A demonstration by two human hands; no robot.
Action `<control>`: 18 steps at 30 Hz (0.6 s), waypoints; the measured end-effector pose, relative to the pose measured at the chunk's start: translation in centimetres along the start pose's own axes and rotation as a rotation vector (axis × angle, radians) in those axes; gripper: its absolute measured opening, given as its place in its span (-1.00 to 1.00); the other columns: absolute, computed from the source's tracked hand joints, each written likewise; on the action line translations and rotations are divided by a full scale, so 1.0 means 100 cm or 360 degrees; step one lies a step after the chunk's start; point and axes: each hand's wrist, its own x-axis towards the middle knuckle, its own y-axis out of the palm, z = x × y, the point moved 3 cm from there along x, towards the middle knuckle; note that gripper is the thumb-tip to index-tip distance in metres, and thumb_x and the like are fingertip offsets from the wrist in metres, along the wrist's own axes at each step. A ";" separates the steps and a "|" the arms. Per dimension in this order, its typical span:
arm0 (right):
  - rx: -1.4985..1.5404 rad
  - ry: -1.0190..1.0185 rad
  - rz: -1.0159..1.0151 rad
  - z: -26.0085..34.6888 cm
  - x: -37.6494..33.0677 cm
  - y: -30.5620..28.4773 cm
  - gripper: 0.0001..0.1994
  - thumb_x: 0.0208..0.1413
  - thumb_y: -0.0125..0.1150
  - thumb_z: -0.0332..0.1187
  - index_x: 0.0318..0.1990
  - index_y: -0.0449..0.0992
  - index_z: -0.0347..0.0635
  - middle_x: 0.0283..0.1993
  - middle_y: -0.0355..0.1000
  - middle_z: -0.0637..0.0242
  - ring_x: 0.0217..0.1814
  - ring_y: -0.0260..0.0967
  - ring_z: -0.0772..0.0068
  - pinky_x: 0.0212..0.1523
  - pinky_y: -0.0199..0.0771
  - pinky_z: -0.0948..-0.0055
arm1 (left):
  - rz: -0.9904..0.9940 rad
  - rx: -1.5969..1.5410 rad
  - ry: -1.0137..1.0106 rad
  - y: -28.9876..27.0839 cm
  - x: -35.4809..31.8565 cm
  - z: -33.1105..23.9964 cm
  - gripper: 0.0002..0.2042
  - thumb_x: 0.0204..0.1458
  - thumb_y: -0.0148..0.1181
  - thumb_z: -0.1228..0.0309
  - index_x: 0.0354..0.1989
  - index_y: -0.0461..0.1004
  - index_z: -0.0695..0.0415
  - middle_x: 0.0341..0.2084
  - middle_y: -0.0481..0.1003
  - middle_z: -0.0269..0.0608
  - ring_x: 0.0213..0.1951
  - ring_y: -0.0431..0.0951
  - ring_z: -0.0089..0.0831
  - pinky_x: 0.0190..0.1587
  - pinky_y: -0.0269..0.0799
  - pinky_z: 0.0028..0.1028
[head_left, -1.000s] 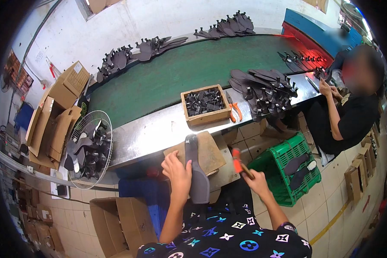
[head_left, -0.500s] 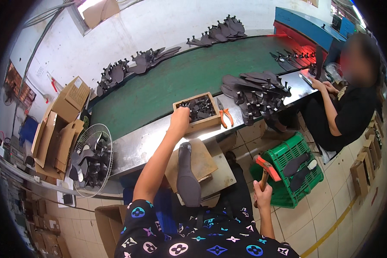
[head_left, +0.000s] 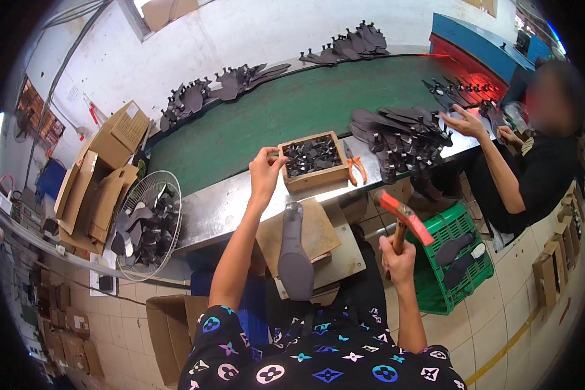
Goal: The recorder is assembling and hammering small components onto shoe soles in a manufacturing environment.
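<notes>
Mid-frame, person's left hand [head_left: 266, 170] pinches w/ closed fingers at the wooden box [head_left: 312, 160] of small dark parts, right hand [head_left: 397, 255] fisted on red hammer [head_left: 402, 214]; grey sole [head_left: 295, 253] at centre-bottom awaits, nailing prob. not started.

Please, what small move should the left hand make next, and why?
Probably dip the left hand a little to the right into the wooden box and pinch one dark piece. Its fingers are at the box's left rim and look empty, the right hand holds the hammer raised, and the grey sole lies bare on the block.
</notes>
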 end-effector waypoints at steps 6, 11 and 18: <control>0.0050 -0.0259 0.0248 0.074 0.015 0.061 -0.74 0.23 0.24 -0.36 -0.02 0.53 -0.35 -0.69 0.36 0.41 -0.76 0.12 0.76 -0.71 0.06 0.71 | -0.0087 -0.0493 -0.0035 -0.029 -0.055 -0.067 -0.76 0.11 0.31 0.51 -0.10 0.44 0.28 -0.42 0.57 -0.27 -0.40 0.46 -0.67 -0.33 0.39 -0.62; 0.0200 -0.0382 0.0650 0.117 0.012 0.113 -0.64 0.22 0.28 -0.30 0.02 0.48 -0.42 -0.57 0.46 0.34 -0.74 0.12 0.77 -0.71 0.07 0.70 | -0.0099 -0.0891 0.0398 -0.059 -0.126 -0.138 -0.52 0.03 0.29 0.71 0.12 0.25 0.31 -0.36 0.56 -0.15 -0.27 0.56 -0.49 -0.16 0.46 -0.54; 0.0432 -0.0071 0.0933 0.125 -0.015 0.137 -0.72 0.12 0.39 -0.36 -0.08 0.57 -0.34 -0.39 0.56 0.34 -0.65 0.19 0.79 -0.67 0.10 0.71 | -0.0167 -0.0716 0.0758 -0.084 -0.169 -0.150 -0.32 -0.10 0.37 0.78 0.20 0.14 0.27 -0.34 0.59 -0.01 -0.27 0.62 -0.36 -0.16 0.52 -0.44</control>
